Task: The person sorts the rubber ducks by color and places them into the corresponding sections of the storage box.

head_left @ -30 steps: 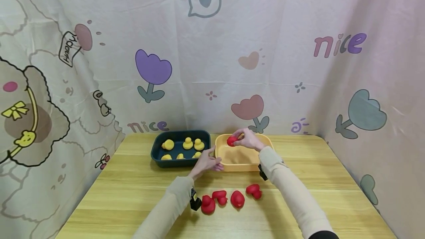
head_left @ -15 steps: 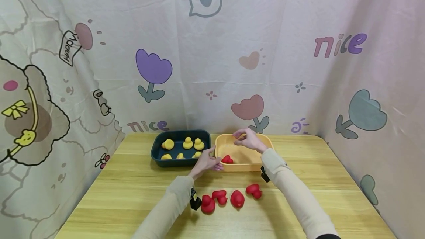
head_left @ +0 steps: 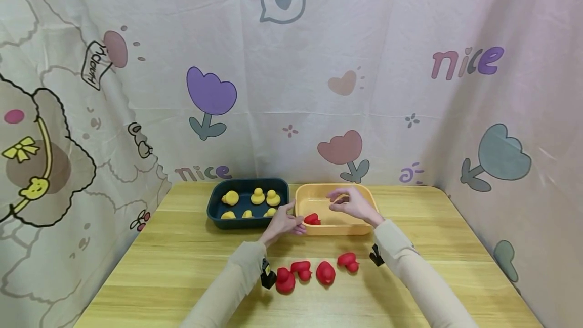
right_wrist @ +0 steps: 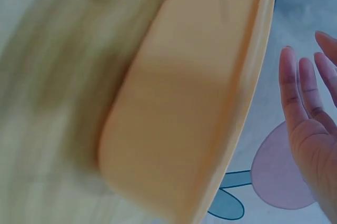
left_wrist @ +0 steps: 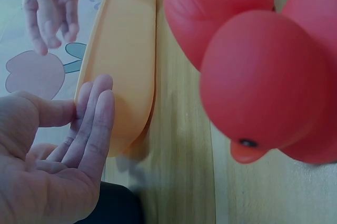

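My left hand (head_left: 281, 224) pinches the near left corner of the orange plastic bin (head_left: 334, 229), thumb at the rim and fingers against the outer wall (left_wrist: 118, 50). Inside that corner lies one red rubber duck (head_left: 311, 219). Over the bin's right part hovers my right hand (head_left: 355, 205), fingers apart and relaxed, holding nothing; the right wrist view shows the same hand (right_wrist: 310, 124) beyond the rim. In front of the bin several red rubber ducks lie in a loose row, among them one (head_left: 285, 281) beside my left wrist and another (head_left: 348, 262) at the right end.
A dark blue bin (head_left: 248, 224) with several yellow rubber ducks (head_left: 257, 196) stands left of the orange bin. Both sit near the back of the wooden table (head_left: 182, 267), before a patterned cloth (head_left: 282, 65).
My right hand let go of a red duck, which dropped into the orange bin's near left corner. The hand then moved right and toward me. My left hand stayed put.
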{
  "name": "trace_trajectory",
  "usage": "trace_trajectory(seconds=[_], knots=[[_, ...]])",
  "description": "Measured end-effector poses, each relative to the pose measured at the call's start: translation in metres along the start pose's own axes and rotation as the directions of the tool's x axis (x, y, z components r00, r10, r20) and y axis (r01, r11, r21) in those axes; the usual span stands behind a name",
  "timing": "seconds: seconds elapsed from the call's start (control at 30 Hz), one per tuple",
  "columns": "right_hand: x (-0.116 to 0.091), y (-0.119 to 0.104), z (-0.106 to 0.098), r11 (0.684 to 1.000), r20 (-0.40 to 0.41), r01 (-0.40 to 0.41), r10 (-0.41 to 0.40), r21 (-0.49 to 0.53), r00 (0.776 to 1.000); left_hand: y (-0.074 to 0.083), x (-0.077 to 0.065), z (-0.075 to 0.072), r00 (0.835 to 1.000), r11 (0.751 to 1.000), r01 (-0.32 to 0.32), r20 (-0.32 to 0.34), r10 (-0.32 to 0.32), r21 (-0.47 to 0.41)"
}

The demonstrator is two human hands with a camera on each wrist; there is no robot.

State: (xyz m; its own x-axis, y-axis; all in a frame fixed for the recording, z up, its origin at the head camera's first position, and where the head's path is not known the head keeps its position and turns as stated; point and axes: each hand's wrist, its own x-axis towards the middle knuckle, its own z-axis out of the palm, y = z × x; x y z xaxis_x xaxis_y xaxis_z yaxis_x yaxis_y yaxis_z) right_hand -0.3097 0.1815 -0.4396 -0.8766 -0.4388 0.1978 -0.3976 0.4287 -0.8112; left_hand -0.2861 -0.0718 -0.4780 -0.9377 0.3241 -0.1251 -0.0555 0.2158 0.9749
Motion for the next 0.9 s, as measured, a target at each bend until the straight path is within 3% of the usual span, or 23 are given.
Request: trace_trajectory(seconds=[0.27, 0.9], knots=[[-0.03, 0.007, 0.001, 0.995, 0.047, 0.043, -0.048, 0.092, 0.998, -0.003, 0.0, -0.001, 1.0, 1.0, -0.003, 0.01, 0.003, -0.002], [-0.095, 0.028, -0.004, 0.988, 0.12, 0.06, -0.077, 0.143, 0.99, -0.004, 0.0, -0.001, 1.0, 1.0, -0.01, 0.007, 0.01, -0.01]])
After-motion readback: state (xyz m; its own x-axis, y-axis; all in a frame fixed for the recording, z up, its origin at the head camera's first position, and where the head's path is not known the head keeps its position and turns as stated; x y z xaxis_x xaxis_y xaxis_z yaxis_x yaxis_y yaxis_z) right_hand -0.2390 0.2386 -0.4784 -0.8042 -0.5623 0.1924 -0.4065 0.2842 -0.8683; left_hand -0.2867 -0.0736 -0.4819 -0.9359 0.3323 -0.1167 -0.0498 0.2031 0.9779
